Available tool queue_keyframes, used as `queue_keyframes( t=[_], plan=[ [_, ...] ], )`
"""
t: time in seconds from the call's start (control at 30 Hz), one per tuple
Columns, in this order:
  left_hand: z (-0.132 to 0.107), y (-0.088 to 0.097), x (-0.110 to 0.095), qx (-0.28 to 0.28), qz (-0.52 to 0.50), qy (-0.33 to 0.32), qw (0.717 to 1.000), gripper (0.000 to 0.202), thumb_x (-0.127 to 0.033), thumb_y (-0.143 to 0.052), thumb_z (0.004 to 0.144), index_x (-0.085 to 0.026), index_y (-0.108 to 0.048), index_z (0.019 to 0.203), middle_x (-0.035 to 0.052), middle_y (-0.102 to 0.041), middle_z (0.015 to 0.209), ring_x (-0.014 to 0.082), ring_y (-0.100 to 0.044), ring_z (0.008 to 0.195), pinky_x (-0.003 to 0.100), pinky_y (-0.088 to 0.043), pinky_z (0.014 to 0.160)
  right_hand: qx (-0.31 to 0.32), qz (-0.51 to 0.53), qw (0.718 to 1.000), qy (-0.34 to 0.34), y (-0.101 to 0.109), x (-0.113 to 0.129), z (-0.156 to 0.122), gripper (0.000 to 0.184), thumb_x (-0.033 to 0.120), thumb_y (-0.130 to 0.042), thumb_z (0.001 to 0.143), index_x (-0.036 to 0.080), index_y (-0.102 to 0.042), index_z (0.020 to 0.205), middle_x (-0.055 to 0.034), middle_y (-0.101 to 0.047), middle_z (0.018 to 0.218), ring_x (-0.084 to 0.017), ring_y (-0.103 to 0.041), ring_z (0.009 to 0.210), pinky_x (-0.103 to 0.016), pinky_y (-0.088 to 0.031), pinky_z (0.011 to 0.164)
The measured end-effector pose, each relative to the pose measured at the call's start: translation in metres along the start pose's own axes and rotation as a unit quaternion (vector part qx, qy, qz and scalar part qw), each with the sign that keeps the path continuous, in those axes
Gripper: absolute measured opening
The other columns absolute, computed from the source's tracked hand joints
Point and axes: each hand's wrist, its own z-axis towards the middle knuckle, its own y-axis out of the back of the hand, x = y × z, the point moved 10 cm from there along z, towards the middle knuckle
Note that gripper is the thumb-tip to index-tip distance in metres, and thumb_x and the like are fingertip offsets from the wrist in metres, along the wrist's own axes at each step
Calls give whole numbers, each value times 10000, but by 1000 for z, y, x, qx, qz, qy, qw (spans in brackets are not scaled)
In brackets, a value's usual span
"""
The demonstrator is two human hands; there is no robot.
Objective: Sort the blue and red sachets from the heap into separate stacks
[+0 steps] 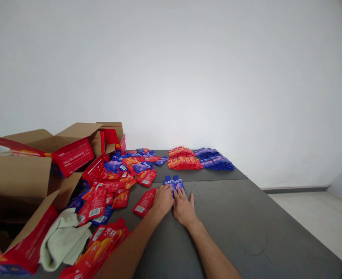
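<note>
— Now, where are the blue sachets found relative to the hands?

— They are laid flat on the grey table, near its middle, just beyond the fingertips. The left hand and the right hand are pressed palm-down side by side, and the near ends of the sachets are covered by the fingers. Nothing is gripped; both hands are spread flat, fingers extended.

— And what is seen beside them?

— A single red sachet is lying just left of the left hand, apart from it. Further left, a loose heap of red and blue sachets is scattered toward the table's left edge, where opened cardboard boxes are stacked. A pale green cloth is lying at the near left, partly against a box flap.

— Is anything kept at the far edge?

— Two tidy rows are set there against the wall side: a red row and, touching it on the right, a blue row, both well apart from the hands.
</note>
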Motion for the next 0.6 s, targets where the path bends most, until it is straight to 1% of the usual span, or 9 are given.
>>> queue_keyframes(
  t=[0.03, 0.1, 0.23, 0.4, 0.53, 0.6],
  plan=[
    [-1, -6, -3, 16, -1, -14, 1000, 416, -219, -398, 923, -201, -616, 1277, 91, -572, 1392, 224, -501, 1279, 368, -360, 1107, 1, -2, 1000, -1, -1, -1, 0, 558, 323, -240, 986, 223, -305, 1531, -80, -196, 1618, -265, -141, 1496, -657, -30, 1141],
    [-4, -14, -4, 35, -5, -23, 999, 465, -215, -352, 928, -191, -580, 1333, 80, -531, 1444, 213, -468, 1320, 366, -348, 1121, 6, -6, 1000, -4, -2, -3, 0, 563, 330, -233, 987, 223, -291, 1537, -78, -194, 1618, -264, -140, 1497, -654, -21, 1142],
    [-6, -23, -11, 52, -9, -32, 998, 535, -245, -290, 938, -194, -474, 1437, 62, -453, 1514, 200, -390, 1392, 396, -324, 1139, 11, -11, 1000, -14, -1, -12, -2, 569, 341, -201, 989, 226, -278, 1541, -63, -198, 1616, -255, -150, 1496, -656, -13, 1143],
    [-7, -33, -24, 83, 8, -33, 996, 582, -285, -311, 915, -206, -398, 1484, 77, -365, 1568, 235, -315, 1441, 498, -240, 1170, 25, -24, 999, -15, 4, -23, -4, 597, 325, -220, 968, 210, -237, 1553, -65, -155, 1623, -245, -113, 1504, -662, 1, 1139],
    [-6, -35, -35, 103, 4, -44, 994, 631, -276, -351, 875, -205, -363, 1502, 88, -327, 1585, 262, -291, 1453, 584, -192, 1164, 50, -31, 998, 0, 13, -32, -5, 620, 397, -257, 957, 223, -236, 1552, -59, -174, 1619, -255, -121, 1502, -676, 38, 1129],
    [-4, -37, -41, 112, 3, -45, 993, 652, -270, -364, 865, -215, -340, 1514, 84, -307, 1594, 275, -277, 1458, 619, -177, 1155, 60, -37, 998, 2, 18, -38, -5, 625, 418, -242, 961, 222, -228, 1554, -59, -178, 1618, -252, -122, 1502, -672, 51, 1130]
  ],
)
